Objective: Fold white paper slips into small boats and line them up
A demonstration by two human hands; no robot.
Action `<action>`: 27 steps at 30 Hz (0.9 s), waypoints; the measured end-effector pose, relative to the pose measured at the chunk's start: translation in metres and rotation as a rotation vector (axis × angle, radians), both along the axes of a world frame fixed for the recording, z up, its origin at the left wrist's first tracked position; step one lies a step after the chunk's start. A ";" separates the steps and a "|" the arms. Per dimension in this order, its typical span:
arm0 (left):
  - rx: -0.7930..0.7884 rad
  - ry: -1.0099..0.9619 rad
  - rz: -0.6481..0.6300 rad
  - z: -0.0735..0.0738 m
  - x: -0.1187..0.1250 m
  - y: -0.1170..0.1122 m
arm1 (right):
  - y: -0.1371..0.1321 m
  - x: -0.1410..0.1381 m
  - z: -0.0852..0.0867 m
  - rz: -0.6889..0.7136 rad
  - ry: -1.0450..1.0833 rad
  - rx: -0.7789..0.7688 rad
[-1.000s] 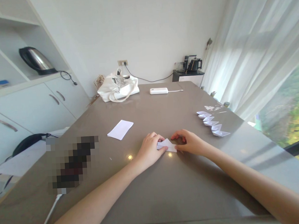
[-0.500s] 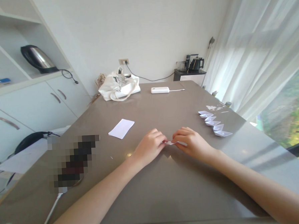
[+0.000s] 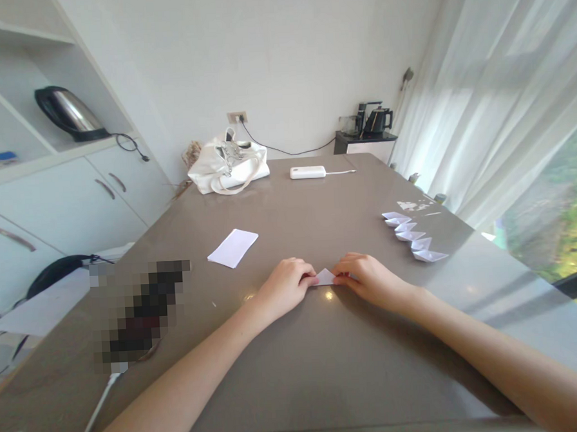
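Paper (image 3: 325, 276), folded to a point, lies on the bench (image 3: 301, 376). Our left hand (image 3: 285, 287) and right hand (image 3: 369, 279) each close a grip on one end. Folded boats (image 3: 415, 238) sit to the right and a sheet (image 3: 233, 248) to the left.

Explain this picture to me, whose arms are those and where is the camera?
No machine here: the camera sits on a person's head, looking forward and down, so both bare arms are the wearer's own. The left hand and right hand pinch a small folded paper from either side, on the grey table. Also there: a row of folded paper shapes on the right, a flat white sheet on the left, a white handbag and a cabled white device at the far end.
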State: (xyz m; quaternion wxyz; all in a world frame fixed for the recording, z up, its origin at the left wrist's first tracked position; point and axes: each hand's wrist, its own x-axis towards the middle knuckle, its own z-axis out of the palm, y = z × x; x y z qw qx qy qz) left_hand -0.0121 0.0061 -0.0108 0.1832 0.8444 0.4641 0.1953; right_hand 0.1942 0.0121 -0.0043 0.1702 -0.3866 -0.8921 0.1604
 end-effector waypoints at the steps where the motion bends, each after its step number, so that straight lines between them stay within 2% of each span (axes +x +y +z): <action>1: -0.043 -0.034 0.047 0.000 0.001 0.000 | 0.000 -0.001 0.000 -0.047 0.035 -0.039; 5: -0.134 -0.124 0.150 0.001 0.002 -0.001 | -0.001 -0.002 0.000 -0.145 0.111 -0.138; 15: -0.140 -0.118 0.186 0.002 0.002 0.001 | 0.002 -0.002 -0.001 -0.262 0.101 -0.237; 19: -0.152 -0.112 0.200 0.002 0.003 0.001 | 0.003 -0.002 -0.003 -0.256 0.161 -0.258; 27: -0.153 -0.156 0.218 0.000 0.003 0.001 | 0.007 -0.001 -0.005 -0.196 0.120 -0.205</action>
